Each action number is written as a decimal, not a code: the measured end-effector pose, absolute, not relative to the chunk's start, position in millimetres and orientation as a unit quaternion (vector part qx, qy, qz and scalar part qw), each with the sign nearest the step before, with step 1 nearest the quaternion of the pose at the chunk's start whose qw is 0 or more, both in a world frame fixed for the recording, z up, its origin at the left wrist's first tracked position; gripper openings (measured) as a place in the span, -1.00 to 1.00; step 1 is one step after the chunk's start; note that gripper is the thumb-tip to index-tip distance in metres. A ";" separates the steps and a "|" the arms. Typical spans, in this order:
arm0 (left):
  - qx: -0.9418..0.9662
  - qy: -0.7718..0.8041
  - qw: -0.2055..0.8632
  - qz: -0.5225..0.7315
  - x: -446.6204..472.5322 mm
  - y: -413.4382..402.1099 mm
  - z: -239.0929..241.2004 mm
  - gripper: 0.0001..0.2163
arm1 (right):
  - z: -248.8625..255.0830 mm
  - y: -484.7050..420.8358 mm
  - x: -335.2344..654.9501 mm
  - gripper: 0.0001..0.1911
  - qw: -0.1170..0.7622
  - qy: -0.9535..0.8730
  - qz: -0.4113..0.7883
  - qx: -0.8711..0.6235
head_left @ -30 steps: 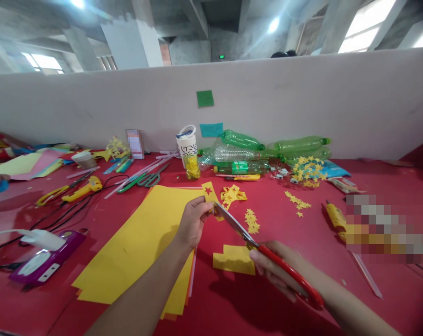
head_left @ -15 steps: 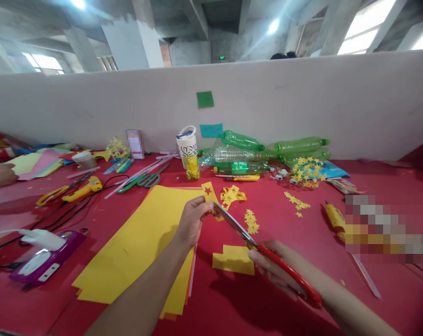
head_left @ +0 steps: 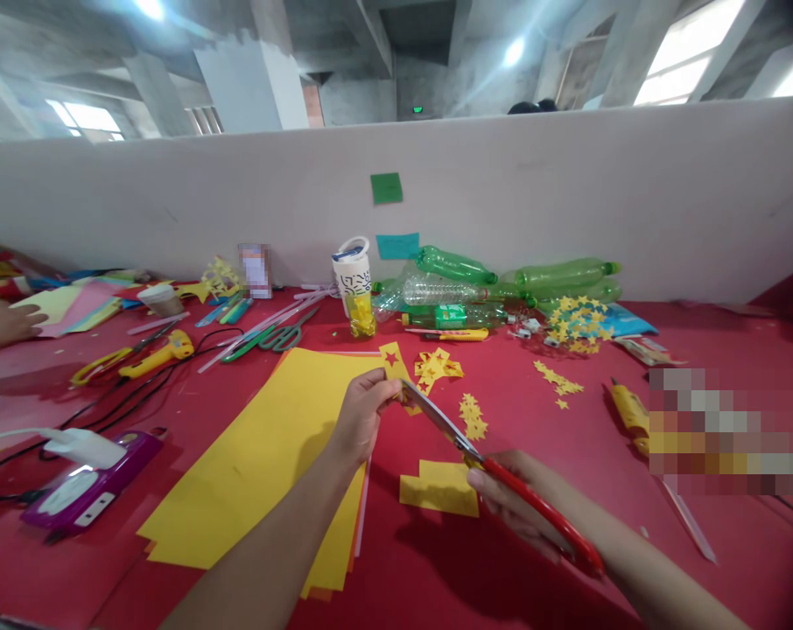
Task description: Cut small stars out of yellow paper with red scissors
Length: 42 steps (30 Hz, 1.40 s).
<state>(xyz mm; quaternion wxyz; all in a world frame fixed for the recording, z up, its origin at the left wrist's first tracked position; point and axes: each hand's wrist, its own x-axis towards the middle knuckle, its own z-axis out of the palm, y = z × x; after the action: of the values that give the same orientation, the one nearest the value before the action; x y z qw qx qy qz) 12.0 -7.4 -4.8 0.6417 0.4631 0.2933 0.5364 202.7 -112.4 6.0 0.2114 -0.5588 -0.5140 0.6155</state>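
Observation:
My left hand (head_left: 365,409) pinches a yellow paper strip (head_left: 392,357) that has a star-shaped hole near its upper end. In my right hand (head_left: 518,499) is a pair of red-handled scissors (head_left: 542,509); the blades point up and left and meet the strip beside my left fingertips. Just how the blade tips sit on the paper is hard to make out. Beyond the strip lie star-holed yellow scraps (head_left: 439,367), and a small heap of cut yellow stars (head_left: 473,416) is right of the blades. Plain yellow paper pieces (head_left: 439,492) rest below. Under my left forearm is a stack of yellow sheets (head_left: 258,464).
Green plastic bottles (head_left: 560,273) line the wall behind a cutter knife (head_left: 462,335). A white cup (head_left: 353,280) stands at the back. Leftward are a yellow glue gun (head_left: 160,354), a purple power strip (head_left: 94,490) and another person's hand (head_left: 6,324). More stars (head_left: 557,378) lie right.
My hands, the strip and the scissors hold nearly the same position. At the far left, the other person's hand has shifted slightly, its fingers now spread more over the coloured paper.

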 end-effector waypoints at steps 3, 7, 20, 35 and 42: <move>0.485 0.295 0.614 0.548 12.3 -7.1 -5.7 -0.84 | 0.2 -111.2 203.4 -0.52 0.220 -0.523 0.613 -0.550; 0.505 0.307 0.573 0.568 13.0 -6.8 -10.8 -0.83 | -2.1 -111.0 203.4 -0.49 0.231 -0.534 0.601 -0.548; 0.523 0.321 0.569 0.548 17.5 -11.0 -18.8 -0.86 | -7.4 -112.7 203.1 -0.49 0.241 -0.562 0.588 -0.529; 0.499 0.322 0.595 0.542 18.5 -12.7 -17.0 -0.86 | -12.8 -111.9 200.0 -0.47 0.257 -0.501 0.618 -0.548; 0.498 0.313 0.599 0.543 18.1 -12.6 -16.1 -0.84 | -1.2 -111.3 197.0 -0.50 0.250 -0.500 0.613 -0.559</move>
<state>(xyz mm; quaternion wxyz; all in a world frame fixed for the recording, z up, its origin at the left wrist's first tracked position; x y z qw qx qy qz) 18.1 -12.6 -16.1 0.5992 0.4983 0.3130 0.5428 197.0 -111.3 -1.2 0.2504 -0.5587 -0.4998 0.6126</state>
